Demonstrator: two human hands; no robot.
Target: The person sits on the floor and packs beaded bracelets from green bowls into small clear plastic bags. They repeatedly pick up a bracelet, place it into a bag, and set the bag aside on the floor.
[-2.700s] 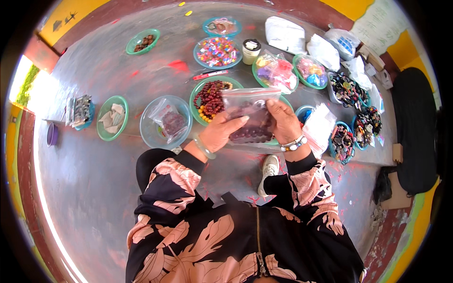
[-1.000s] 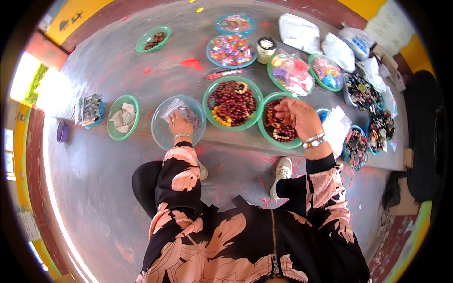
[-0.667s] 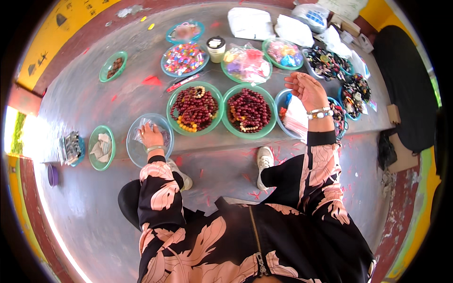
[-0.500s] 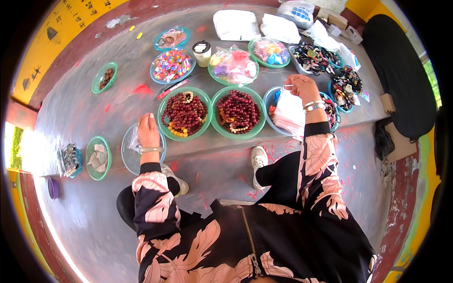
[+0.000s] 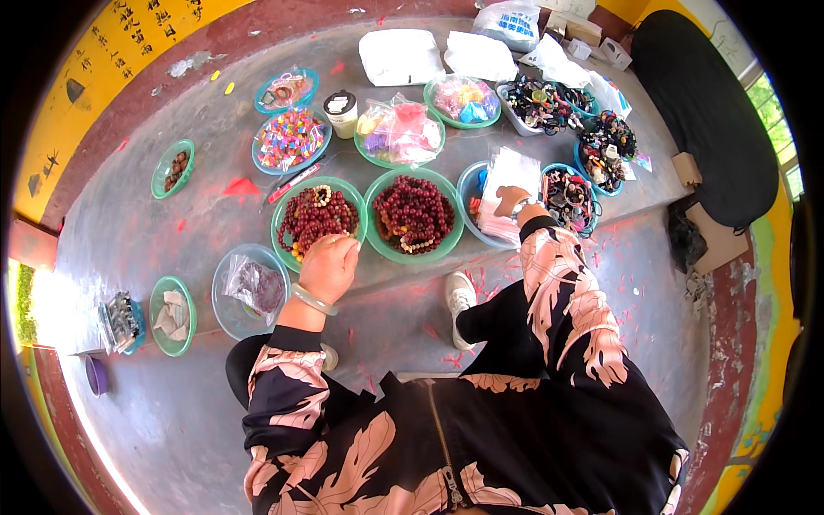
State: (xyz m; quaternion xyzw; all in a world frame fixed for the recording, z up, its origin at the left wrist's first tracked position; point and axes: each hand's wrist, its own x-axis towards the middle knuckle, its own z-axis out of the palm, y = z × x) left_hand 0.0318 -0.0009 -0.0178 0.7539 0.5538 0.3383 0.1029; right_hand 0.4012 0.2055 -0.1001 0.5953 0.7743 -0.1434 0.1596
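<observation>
My left hand (image 5: pixel 330 266) is at the near edge of the left green bowl (image 5: pixel 279 227) of dark red bead bracelets (image 5: pixel 318 215). Its fingers are drawn together, and whatever is between them is hidden. My right hand (image 5: pixel 513 201) lies over a stack of clear, pinkish plastic bags (image 5: pixel 493 225) in a blue bowl (image 5: pixel 466 199), its fingers curled onto a bag. Between the hands is another green bowl (image 5: pixel 380 240) with a heap of dark red bead bracelets (image 5: pixel 416 206). Left of my left hand, a pale blue bowl (image 5: pixel 221 313) holds clear bags with dark purplish contents (image 5: pixel 257 287).
Behind stand bowls of colourful pieces (image 5: pixel 290 137), bagged pastel items (image 5: pixel 399 129) and dark hair ties (image 5: pixel 536 103), beside a lidded cup (image 5: pixel 342 112). A red-and-white pen-like tool (image 5: pixel 296 183) lies nearby. My shoe (image 5: pixel 461 296) is below the ledge.
My left hand has moved right, from the pale blue bowl to the left bracelet bowl. The right hand has come down onto the plastic bags. The whole view has shifted slightly.
</observation>
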